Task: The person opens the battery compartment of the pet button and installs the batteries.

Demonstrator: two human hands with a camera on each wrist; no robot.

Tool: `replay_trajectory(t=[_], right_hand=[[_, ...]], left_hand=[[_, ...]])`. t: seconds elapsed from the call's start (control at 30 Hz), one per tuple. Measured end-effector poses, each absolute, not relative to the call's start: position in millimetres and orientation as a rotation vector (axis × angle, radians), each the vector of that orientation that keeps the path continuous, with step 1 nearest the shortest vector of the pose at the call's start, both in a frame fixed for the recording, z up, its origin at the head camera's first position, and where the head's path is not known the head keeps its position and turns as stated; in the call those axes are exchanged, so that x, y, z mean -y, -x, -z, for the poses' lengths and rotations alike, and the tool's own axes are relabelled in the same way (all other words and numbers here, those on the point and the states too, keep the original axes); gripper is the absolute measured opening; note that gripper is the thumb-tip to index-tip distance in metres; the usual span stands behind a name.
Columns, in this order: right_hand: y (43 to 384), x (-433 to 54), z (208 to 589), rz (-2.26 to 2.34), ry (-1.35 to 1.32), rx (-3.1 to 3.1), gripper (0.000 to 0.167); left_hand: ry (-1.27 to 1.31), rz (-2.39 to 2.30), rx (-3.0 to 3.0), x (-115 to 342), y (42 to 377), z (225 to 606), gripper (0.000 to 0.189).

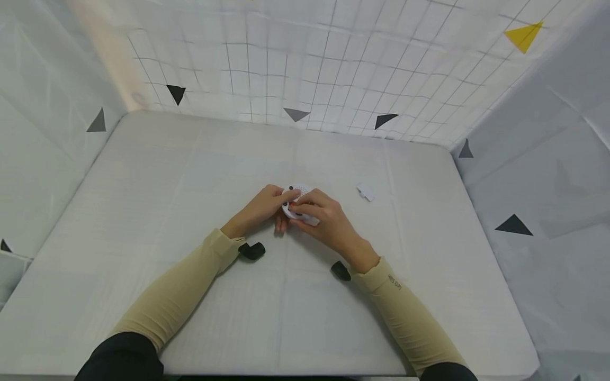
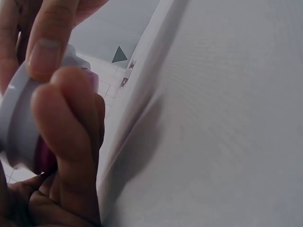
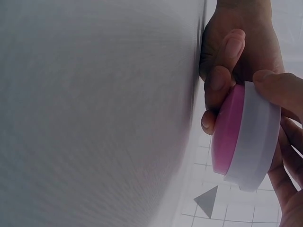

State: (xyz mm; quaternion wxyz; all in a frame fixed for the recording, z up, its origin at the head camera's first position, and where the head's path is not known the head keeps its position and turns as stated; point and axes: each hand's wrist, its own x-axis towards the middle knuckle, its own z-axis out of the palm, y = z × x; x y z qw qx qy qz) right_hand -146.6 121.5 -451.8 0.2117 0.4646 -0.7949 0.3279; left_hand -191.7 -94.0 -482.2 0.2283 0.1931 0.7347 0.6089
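Note:
A round plastic device [image 1: 302, 188], white with a pink underside, is between both hands just over the middle of the table. Its upward white face carries dark round spots and a patch of small holes, with a bit of red showing near the fingers. My left hand [image 1: 262, 210] holds it from the left, thumb over the face and fingers beneath the pink side [image 3: 228, 132]. From the right, my right hand [image 1: 332, 219] grips it with the thumb at the white rim [image 3: 260, 137] and fingertips on the face, hiding part of it.
A small white plastic piece [image 1: 365, 192] with a notched outline lies on the white table [image 1: 214, 159], right of the hands. Behind stands a grid-lined sheet [image 1: 305, 69] with dark triangles, and pale sheets hang at both sides. Dark wrist mounts [image 1: 252, 251] jut inward from the sleeves.

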Motion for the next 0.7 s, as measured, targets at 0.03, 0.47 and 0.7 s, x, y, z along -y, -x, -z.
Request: replay_trajectory(t=[0.03, 0.47, 0.7], right_hand=[[146.6, -121.6, 451.5, -0.912, -1.292, 2.208, 0.027], [146.4, -121.9, 449.4, -0.894, -1.291, 2.212, 0.03], [146.4, -122.8, 449.4, -0.898, -1.265, 2.208, 0.032]], left_hand=[[-0.533, -1.677, -2.025, 93.9, 191.8, 482.1, 0.059], [-0.507, -1.703, -1.989, 93.3, 190.7, 481.0, 0.062], [-0.515, -1.709, -1.976, 92.6, 191.3, 481.5, 0.06]])
